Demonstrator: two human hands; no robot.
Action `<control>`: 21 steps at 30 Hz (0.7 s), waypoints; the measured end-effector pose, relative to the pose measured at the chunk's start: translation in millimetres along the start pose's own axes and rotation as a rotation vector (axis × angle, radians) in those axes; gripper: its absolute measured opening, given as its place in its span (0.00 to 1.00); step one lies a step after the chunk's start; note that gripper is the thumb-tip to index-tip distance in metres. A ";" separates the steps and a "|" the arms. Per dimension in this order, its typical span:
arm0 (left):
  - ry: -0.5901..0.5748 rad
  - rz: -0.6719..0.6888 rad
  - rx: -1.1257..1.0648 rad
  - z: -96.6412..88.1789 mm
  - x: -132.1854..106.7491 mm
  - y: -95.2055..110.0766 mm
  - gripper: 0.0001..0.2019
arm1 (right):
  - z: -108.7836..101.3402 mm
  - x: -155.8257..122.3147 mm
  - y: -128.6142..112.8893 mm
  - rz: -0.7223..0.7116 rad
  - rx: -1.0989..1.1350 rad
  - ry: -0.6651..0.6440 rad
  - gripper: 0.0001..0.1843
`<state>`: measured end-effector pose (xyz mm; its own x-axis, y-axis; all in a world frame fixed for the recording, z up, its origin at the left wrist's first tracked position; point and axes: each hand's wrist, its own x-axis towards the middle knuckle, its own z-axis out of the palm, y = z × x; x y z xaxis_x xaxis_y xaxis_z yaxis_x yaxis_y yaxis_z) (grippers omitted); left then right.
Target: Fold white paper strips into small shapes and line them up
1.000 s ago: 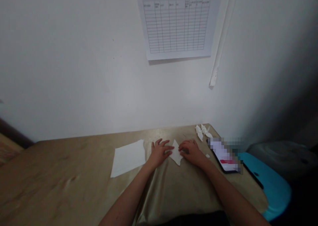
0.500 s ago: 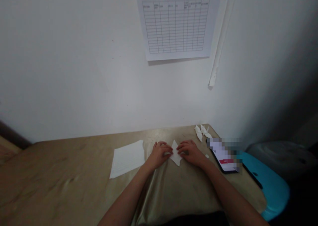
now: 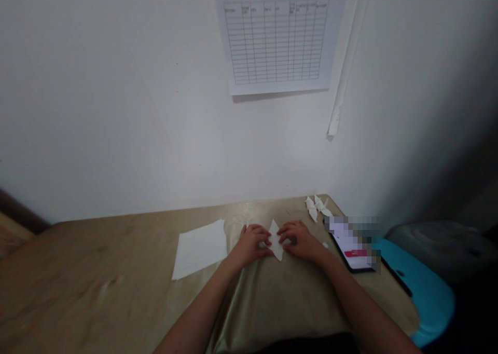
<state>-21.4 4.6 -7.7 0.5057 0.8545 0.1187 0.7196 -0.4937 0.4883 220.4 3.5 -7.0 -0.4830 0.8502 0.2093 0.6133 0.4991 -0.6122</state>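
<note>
A small white folded paper (image 3: 276, 240), diamond-shaped with points at top and bottom, lies on the table between my hands. My left hand (image 3: 253, 243) has its curled fingers and thumb on the left edge of the paper. On the other side, my right hand (image 3: 298, 240) pinches the right edge with bent fingers. The fingertips cover parts of both side edges. Left of my left hand rests a flat sheet of white paper (image 3: 200, 250). Small folded paper figures (image 3: 317, 207) with wing-like points sit at the far right corner.
A phone (image 3: 352, 255) with a lit screen lies to the right, partly blurred out. A white scrap (image 3: 325, 245) is beside my right wrist. The brown-covered table (image 3: 97, 276) meets a wall with a printed chart (image 3: 276, 42). A blue stool-like object (image 3: 424, 286) stands beyond the right edge.
Both thumbs have shifted slightly towards the lower part of the folded paper, and the fingers and thumbs look a little further apart. The paper stays in place.
</note>
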 end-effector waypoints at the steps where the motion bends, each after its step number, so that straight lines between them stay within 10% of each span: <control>1: -0.002 0.001 0.002 0.0 -0.2 -0.2 0.13 | -0.1 -0.3 -0.2 -0.005 -0.002 0.000 0.09; 21: -0.001 0.029 -0.017 0.4 -0.5 -2.7 0.10 | -6.0 -4.1 -9.1 -0.031 -0.001 -0.088 0.06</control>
<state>-23.5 5.4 -9.5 0.5266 0.8399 0.1315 0.6967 -0.5150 0.4994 220.5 -3.5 2.3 -0.5552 0.8162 0.1600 0.5978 0.5253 -0.6055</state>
